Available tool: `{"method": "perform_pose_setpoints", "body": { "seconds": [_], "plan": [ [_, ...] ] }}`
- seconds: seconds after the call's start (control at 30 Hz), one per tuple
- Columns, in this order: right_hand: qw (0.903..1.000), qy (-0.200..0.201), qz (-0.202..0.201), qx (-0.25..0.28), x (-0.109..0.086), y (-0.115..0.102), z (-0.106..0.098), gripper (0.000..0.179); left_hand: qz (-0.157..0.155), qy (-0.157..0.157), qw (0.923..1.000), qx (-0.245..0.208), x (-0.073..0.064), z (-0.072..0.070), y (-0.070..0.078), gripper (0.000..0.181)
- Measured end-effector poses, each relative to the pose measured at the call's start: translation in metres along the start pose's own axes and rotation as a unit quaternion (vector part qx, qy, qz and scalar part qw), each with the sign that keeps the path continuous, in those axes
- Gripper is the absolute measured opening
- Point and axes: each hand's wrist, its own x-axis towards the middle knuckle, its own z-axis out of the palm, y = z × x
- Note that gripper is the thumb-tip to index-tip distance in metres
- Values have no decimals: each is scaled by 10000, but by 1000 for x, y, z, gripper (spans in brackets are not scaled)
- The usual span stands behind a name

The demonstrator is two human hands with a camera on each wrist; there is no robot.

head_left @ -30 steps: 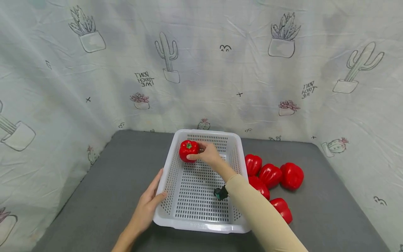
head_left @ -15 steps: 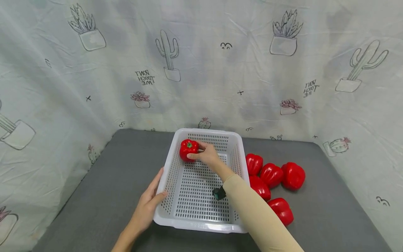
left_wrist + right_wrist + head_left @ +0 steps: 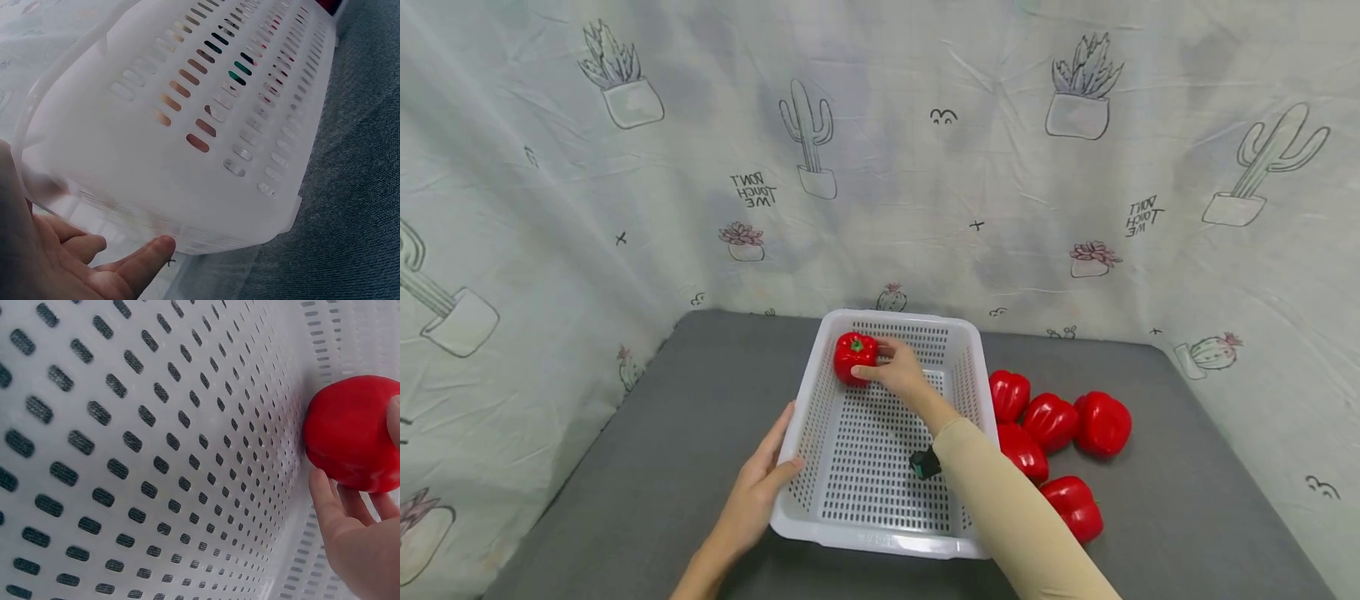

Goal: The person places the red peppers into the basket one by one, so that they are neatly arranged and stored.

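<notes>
While grasping the red pepper (image 3: 850, 354) with the right hand (image 3: 898, 368), keep thumb to the near side and fingers to the far side, without squeezing. Stands stem-up in the far left corner of the white basket (image 3: 880, 540), close to the walls; cannot tell for certain whether bearing fully on the perforated floor. Before letting go, better to feel for firm support underneath, then part thumb and fingers evenly and lift away straight up, so as not to roll such a glossy, rounded thing out of place. Judging by the present spot, seems close to the end of one placement. With the left hand (image 3: 756, 483), grips the basket by its left side, with thumb over the rim and fingers outside; hold there lightly to stop any sliding. Mind the dark device (image 3: 925, 463) at the right cuff, showing over the basket floor, and the beige sleeve (image 3: 1007, 500), crossing the right rim. To the right of the basket, on the grey desk (image 3: 647, 467), find five more red peppers (image 3: 1049, 422), loosely grouped, some partly hidden by the sleeve or basket. Behind, see a pale sheet (image 3: 880, 167) printed with potted plants.
</notes>
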Motion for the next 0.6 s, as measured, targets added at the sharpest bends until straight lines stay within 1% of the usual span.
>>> {"method": "perform_pose_setpoints", "body": {
  "seconds": [0.13,0.37,0.6],
  "plan": [
    [10000,20,-70,15,-1,1,-3,73,23,-17,10000,-8,-1,1,-2,68],
    [9998,-77,-171,30,-1,0,-3,68,72,-82,9996,-247,-2,-1,-2,68],
    [9998,-69,-187,-64,0,-3,-4,68,97,-138,9995,-251,0,-2,-4,68]
  ]
}}
